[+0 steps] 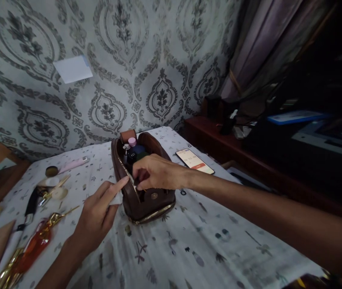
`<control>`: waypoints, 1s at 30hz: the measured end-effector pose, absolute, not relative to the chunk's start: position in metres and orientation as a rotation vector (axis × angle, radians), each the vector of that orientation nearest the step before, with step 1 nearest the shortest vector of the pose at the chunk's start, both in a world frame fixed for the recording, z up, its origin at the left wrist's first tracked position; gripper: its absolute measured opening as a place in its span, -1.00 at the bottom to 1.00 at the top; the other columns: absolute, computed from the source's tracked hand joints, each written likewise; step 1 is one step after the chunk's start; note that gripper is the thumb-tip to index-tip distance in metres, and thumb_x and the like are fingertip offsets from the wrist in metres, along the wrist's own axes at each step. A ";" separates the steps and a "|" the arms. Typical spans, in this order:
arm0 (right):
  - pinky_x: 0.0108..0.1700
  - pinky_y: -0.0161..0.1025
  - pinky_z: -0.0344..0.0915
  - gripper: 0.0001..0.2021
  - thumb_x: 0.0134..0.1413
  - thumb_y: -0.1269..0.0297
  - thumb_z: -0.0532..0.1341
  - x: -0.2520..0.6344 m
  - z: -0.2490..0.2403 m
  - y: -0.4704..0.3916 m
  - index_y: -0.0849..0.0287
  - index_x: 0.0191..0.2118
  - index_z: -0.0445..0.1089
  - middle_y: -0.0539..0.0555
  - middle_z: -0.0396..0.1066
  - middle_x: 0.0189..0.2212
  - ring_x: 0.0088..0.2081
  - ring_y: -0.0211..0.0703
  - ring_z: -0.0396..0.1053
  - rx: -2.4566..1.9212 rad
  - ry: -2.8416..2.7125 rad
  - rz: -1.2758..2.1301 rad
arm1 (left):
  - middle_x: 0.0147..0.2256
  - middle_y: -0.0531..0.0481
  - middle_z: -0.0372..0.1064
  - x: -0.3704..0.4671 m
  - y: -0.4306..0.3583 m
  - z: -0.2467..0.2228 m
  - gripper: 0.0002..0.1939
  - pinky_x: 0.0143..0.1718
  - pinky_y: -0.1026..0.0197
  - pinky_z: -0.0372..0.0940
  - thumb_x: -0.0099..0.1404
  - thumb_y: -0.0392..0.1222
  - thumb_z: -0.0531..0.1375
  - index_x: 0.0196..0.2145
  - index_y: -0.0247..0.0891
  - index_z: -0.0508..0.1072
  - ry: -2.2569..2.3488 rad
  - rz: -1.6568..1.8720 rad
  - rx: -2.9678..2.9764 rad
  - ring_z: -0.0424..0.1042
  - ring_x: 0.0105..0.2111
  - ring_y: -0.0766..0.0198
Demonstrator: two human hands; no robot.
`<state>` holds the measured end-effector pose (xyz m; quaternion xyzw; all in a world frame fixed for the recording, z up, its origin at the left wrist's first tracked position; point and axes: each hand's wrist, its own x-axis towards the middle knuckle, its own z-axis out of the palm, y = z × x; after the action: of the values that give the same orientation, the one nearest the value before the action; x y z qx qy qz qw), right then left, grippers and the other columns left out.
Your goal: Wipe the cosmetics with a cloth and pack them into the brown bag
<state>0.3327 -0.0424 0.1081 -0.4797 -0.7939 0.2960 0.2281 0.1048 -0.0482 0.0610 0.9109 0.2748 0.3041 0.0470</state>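
A brown toiletry bag [133,206] stands unzipped on the patterned white cloth. Inside its far part are a dark bottle [129,155] and a bottle with a pink cap [132,141]. My right hand [153,172] reaches over the opening from the right, fingers bent in a pinch at the inner edge near the zipper; what they hold is hidden. On the bag's left side, my left hand [101,204] touches the zipper edge with an extended index finger. Something small and white [116,198] shows between its thumb and fingers.
A lit phone [195,160] lies right of the bag. To the left are a pink tube [73,163], an orange bottle with gold parts [38,243], a black-handled brush [31,202] and a round dark lid [51,171]. A patterned wall stands behind.
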 end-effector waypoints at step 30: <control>-0.25 -0.39 0.33 -0.91 0.04 0.44 0.31 0.313 0.035 -0.154 0.15 -0.34 0.58 -0.03 0.49 -0.50 -0.43 -0.28 0.42 -1.003 -1.932 0.969 | -0.12 -0.03 0.42 0.099 -0.053 0.056 -0.34 -0.27 0.33 0.38 0.33 -0.43 -0.04 0.33 0.00 0.05 0.962 0.803 2.806 0.49 -0.15 0.26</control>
<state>0.3132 -0.1537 0.0346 -0.3911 -0.7532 0.3778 0.3701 0.0990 -0.0528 0.0556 0.9126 0.3128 0.2610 0.0344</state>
